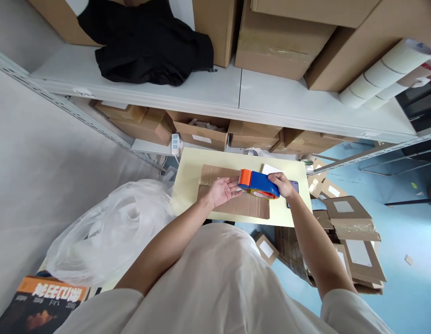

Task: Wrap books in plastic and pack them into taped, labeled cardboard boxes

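Observation:
A blue and orange tape dispenser with a roll of tape in it is held above the table by my right hand, fingers wrapped round its right end. My left hand is palm up with fingers stretched out, its fingertips close to the dispenser's orange end; whether they touch it I cannot tell. Beneath both hands lies a flattened cardboard box on the pale yellow table. Partly covered by my right hand and wrist, a phone rests on the table's right side.
Behind the table stands a grey shelf bearing cardboard boxes, a black garment and white rolls. A heap of clear plastic wrap lies at left. Stacked cartons stand on the blue floor at right.

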{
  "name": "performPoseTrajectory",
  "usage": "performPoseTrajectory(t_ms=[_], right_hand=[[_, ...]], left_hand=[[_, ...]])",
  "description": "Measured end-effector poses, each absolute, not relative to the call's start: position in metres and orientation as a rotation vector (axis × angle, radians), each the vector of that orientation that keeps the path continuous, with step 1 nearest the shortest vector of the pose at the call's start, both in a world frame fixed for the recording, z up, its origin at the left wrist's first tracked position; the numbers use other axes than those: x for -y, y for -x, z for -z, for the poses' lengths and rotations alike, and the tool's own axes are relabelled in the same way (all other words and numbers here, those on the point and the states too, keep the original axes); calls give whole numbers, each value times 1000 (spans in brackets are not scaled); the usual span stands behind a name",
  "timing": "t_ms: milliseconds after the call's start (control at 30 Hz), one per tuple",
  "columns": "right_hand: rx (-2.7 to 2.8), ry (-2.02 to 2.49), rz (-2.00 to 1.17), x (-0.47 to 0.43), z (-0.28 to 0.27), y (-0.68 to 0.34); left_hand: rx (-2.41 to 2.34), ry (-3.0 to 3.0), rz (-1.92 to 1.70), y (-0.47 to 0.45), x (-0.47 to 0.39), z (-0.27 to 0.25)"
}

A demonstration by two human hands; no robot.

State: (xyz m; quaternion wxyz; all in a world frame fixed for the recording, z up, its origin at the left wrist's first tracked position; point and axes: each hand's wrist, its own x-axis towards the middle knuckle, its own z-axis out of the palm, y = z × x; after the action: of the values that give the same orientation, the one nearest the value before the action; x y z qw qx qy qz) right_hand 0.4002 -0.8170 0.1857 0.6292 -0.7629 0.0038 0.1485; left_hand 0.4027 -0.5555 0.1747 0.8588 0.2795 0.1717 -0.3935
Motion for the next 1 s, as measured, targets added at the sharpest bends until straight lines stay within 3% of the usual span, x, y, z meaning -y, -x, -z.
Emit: performPoseTrajectory(t_ms=[300,500,667,1000], right_hand=[[121,1990,-319,806,-213,-397],[127,2171,-318,830,-224,-389],[237,2295,-334,815,-216,-385],[255,2407,-253,797,-208,-382]], left_hand=[[-428,-1228,542,-405,547,-197],[-498,-1452,302,-415,456,-198],[-536,-1668,310,-411,417,-173],[-525,-1698,272,-396,463,-119]])
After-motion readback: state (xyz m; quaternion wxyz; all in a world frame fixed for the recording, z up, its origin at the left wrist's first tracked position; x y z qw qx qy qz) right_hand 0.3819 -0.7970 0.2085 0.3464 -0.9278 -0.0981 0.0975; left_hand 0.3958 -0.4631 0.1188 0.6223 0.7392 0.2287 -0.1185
